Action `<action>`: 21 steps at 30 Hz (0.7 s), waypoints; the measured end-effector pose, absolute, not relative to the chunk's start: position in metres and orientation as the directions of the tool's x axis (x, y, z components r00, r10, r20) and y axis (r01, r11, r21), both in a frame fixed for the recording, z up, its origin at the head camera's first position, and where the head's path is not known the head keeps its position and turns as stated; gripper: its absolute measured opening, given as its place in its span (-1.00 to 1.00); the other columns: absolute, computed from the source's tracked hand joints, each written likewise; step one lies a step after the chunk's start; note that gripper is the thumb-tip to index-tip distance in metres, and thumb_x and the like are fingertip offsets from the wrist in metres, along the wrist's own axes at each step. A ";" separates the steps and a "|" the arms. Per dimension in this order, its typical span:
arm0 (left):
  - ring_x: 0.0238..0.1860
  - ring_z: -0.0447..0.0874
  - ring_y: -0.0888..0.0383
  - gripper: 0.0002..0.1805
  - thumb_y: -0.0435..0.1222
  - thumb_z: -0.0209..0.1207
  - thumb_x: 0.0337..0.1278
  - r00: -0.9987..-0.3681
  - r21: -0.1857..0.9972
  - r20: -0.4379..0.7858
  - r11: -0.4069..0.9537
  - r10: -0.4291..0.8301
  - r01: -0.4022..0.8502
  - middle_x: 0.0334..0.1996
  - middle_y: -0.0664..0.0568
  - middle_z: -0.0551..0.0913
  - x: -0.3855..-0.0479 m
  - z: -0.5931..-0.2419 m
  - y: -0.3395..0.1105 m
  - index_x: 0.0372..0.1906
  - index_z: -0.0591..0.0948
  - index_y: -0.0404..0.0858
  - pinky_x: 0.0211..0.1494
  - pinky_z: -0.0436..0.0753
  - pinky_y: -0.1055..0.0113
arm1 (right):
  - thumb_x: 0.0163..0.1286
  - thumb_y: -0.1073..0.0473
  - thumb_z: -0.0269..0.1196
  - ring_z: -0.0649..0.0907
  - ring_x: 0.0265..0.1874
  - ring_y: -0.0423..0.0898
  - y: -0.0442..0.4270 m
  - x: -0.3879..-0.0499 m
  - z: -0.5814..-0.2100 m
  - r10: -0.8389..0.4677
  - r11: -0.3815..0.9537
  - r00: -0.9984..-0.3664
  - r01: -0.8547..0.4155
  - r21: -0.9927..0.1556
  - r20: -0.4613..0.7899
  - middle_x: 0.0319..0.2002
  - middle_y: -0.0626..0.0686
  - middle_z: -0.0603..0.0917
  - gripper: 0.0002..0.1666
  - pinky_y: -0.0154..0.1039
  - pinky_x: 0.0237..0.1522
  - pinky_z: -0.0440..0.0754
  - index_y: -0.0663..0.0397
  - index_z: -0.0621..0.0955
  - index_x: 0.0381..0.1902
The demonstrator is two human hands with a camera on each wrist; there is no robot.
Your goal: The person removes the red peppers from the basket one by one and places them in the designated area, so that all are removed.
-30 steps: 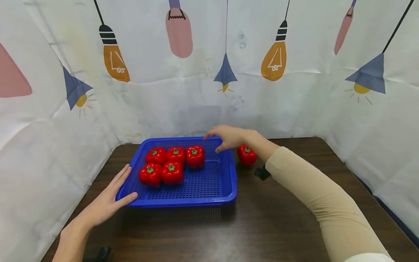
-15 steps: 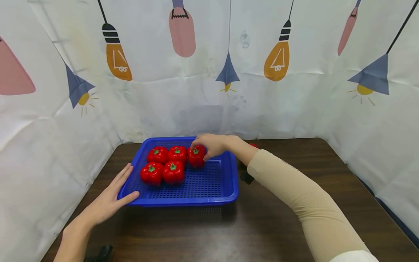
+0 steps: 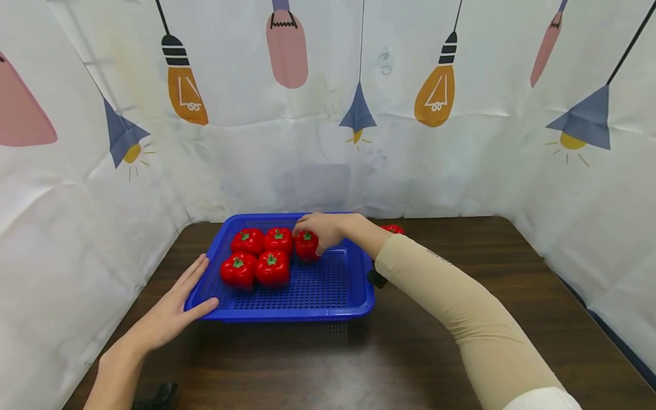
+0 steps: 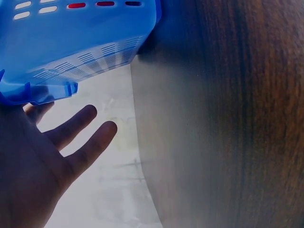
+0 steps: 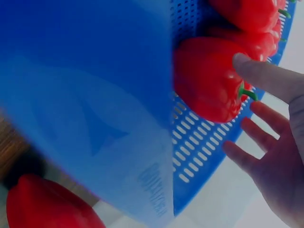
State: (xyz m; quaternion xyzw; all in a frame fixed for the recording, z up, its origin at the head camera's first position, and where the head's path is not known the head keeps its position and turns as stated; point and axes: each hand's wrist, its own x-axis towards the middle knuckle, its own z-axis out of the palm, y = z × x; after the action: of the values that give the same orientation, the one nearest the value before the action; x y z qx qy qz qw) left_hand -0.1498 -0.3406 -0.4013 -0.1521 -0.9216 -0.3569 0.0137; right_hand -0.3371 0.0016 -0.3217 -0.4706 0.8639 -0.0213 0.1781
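In the head view, a blue basket [image 3: 307, 314] holds several red peppers in two rows. My right hand [image 3: 329, 228] is over the rightmost back pepper [image 3: 306, 247], thumb on its right side and bent fingers around its far left. The right wrist view shows the thumb of that hand [image 5: 280, 171] against the pepper [image 5: 209, 78], its other fingers spread beside the stem. At the basket's left rim, my left hand [image 3: 166, 319] lies with straight fingers along the outside and thumb at the front corner. The left wrist view shows that hand [image 4: 35, 166] beneath the rim.
Another red pepper [image 3: 393, 229] lies on the dark wooden table [image 3: 435, 353] right of the basket, partly hidden by the right forearm. A white patterned cloth [image 3: 318, 142] stands behind and at both sides. A black object [image 3: 163, 394] shows by the left wrist.
My right hand has moved left and down from above the basket's right part onto the rightmost back pepper, which has shifted slightly left. My left hand has stayed at the rim.
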 end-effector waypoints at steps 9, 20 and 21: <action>0.57 -0.21 -0.40 -0.02 -0.13 0.25 0.38 -0.950 0.660 0.140 0.688 0.279 0.300 0.66 -0.11 -0.22 -0.149 -0.402 -0.340 0.69 -0.08 -0.11 0.28 0.05 -0.61 | 0.33 0.30 0.41 0.39 0.38 -0.06 -0.003 -0.338 -0.322 -0.792 0.587 -0.513 -0.789 -0.182 -0.330 0.46 0.01 0.37 -0.17 -0.19 0.22 0.53 -0.15 0.41 0.50; 0.57 -0.20 -0.40 -0.02 -0.12 0.25 0.38 -0.950 0.662 0.142 0.687 0.277 0.299 0.66 -0.11 -0.21 -0.150 -0.402 -0.341 0.69 -0.08 -0.10 0.29 0.07 -0.60 | 0.33 0.30 0.42 0.45 0.26 -0.08 -0.005 -0.337 -0.321 -0.789 0.587 -0.515 -0.792 -0.165 -0.335 0.37 0.04 0.40 -0.23 -0.24 0.10 0.58 -0.09 0.46 0.47; 0.57 -0.20 -0.40 -0.02 -0.12 0.25 0.38 -0.951 0.663 0.140 0.687 0.276 0.297 0.66 -0.11 -0.21 -0.150 -0.402 -0.341 0.69 -0.08 -0.10 0.29 0.07 -0.60 | 0.33 0.31 0.42 0.45 0.24 -0.08 -0.005 -0.337 -0.322 -0.790 0.587 -0.514 -0.793 -0.167 -0.334 0.35 0.05 0.41 -0.23 -0.25 0.10 0.58 -0.07 0.46 0.46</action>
State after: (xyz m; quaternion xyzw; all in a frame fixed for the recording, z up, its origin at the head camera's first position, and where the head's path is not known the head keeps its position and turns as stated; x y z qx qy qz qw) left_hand -0.1497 -0.3408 -0.4022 -0.1563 -0.9183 -0.3634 0.0144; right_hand -0.3367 -0.0049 -0.3215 -0.4547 0.8702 0.0033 0.1899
